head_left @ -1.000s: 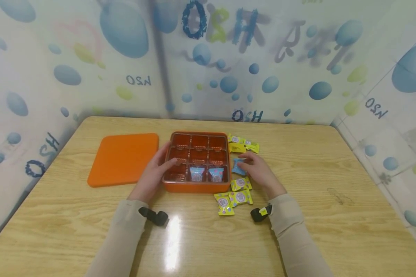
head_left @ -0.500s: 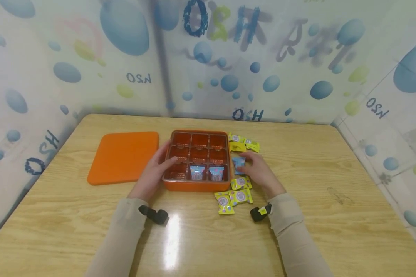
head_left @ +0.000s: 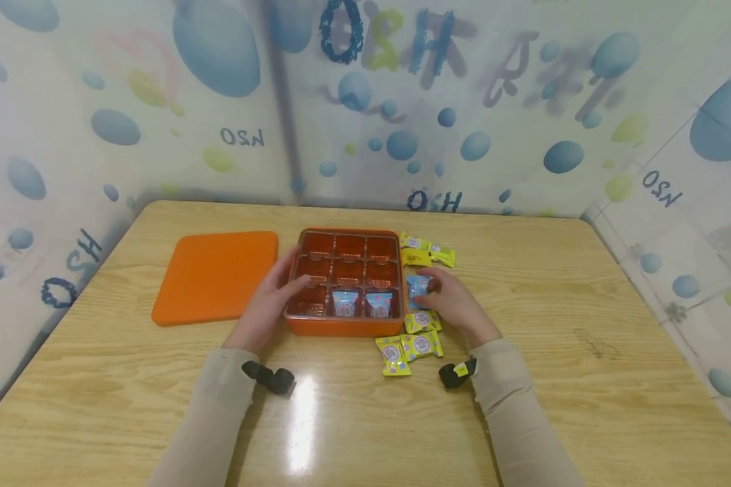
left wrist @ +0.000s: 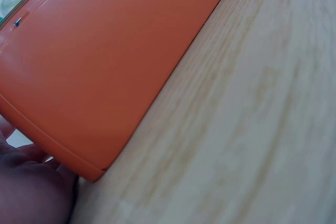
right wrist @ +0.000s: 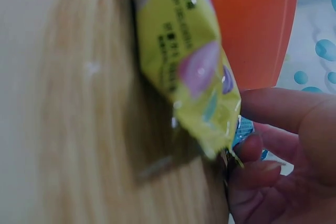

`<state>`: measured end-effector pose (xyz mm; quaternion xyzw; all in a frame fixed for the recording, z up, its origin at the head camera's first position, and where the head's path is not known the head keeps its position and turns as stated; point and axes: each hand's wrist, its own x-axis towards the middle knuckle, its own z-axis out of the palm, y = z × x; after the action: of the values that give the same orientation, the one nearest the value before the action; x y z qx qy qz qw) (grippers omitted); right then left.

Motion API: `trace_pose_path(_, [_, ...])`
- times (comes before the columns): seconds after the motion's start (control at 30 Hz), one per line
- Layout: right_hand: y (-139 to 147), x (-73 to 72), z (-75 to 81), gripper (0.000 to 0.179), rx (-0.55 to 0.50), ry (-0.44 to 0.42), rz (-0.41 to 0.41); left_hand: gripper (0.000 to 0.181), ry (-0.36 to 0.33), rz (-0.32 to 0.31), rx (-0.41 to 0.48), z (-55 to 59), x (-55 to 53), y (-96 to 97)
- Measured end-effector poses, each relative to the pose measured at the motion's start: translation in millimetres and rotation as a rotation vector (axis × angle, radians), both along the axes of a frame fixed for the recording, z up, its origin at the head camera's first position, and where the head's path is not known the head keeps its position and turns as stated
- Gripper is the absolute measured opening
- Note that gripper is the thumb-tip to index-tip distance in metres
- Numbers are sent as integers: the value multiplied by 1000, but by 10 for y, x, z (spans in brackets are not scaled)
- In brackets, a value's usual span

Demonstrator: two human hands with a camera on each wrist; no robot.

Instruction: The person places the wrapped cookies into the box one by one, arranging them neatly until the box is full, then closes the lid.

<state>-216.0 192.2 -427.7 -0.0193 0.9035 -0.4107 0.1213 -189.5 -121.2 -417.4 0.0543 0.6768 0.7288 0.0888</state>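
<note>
An orange box [head_left: 341, 329] holds a clear tray of square compartments. Two blue wrapped candies [head_left: 344, 304] sit in its front row, in the middle and right compartments. My left hand [head_left: 268, 296] grips the box's left side, thumb over the rim and fingers along the outer wall. Just off the box's right side, my right hand [head_left: 453, 301] pinches another blue wrapped candy [head_left: 415, 287] between thumb and fingers. In the right wrist view, a yellow wrapped candy [right wrist: 184, 51] partly hides that blue one.
An orange lid [head_left: 216, 277] lies flat on the wooden table [head_left: 353, 419], left of the box. Several yellow candies [head_left: 422, 345] lie by the box's front right corner. More yellow candies [head_left: 415, 257] are at its back right. A patterned wall [head_left: 365, 122] stands behind the table.
My right fingers have closed more around the blue candy, which has turned and shifted slightly toward the box. My left hand and the box stay in place.
</note>
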Motion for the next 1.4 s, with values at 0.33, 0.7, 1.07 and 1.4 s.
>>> trace_pose_path(0.33, [45, 1, -4, 55, -61, -15, 4, 67, 1, 8, -10, 6, -8, 1])
trace_pose_path(0.7, [82, -9, -22, 33, -212, -57, -9, 65, 3, -6, 19, -13, 0, -3])
trace_pose_path(1.07, [124, -19, -16, 34, -225, -65, -3, 69, -7, -5, 18, -19, -1, -9])
trace_pose_path(1.4, [130, -9, 1, 33, -260, -70, -23, 63, 5, 1, 9, -17, -8, -8])
